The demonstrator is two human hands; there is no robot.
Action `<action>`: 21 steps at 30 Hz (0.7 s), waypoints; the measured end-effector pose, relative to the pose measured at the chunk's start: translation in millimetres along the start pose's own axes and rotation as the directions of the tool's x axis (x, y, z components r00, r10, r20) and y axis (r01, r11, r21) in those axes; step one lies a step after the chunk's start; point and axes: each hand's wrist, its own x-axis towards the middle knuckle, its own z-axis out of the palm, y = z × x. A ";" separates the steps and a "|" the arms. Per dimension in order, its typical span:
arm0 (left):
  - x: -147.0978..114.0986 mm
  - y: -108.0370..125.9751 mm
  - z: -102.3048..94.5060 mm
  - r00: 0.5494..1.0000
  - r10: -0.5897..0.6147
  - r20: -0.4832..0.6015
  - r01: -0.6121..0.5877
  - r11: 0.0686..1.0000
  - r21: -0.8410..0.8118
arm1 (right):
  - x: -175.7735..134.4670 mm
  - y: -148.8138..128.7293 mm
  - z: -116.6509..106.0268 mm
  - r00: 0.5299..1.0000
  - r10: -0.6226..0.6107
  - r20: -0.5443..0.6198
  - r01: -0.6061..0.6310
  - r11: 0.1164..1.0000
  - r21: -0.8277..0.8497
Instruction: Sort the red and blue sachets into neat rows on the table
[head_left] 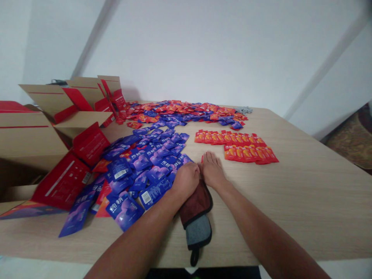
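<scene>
My left hand (188, 178) is curled closed around the upper end of a folded brown cloth (197, 203), which has a grey side, black edging and a black loop. Beside it, my right hand (212, 170) lies flat on the table, fingers stretched forward and holding nothing. A small bit of red, perhaps a sachet, shows at its left edge; the rest is hidden beneath. Blue-purple sachets (158, 172) spread in a pile just left of my hands. To the right, red-orange sachets overlap in two rows, an upper row (229, 138) and a lower row (250, 154).
Open red and brown cardboard boxes (31, 133) crowd the left side. A long mixed heap of red and blue sachets (186, 110) runs along the back, with a grey cloth (243, 110) at its right end. A white wall (221, 50) stands behind the wooden table (308, 186).
</scene>
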 end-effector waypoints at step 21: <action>0.8 1.7 -1.0 0.997 0.025 0.075 -0.026 1.000 0.013 | 3.0 30.5 -10.6 0.977 0.165 -0.135 -0.160 0.986 0.051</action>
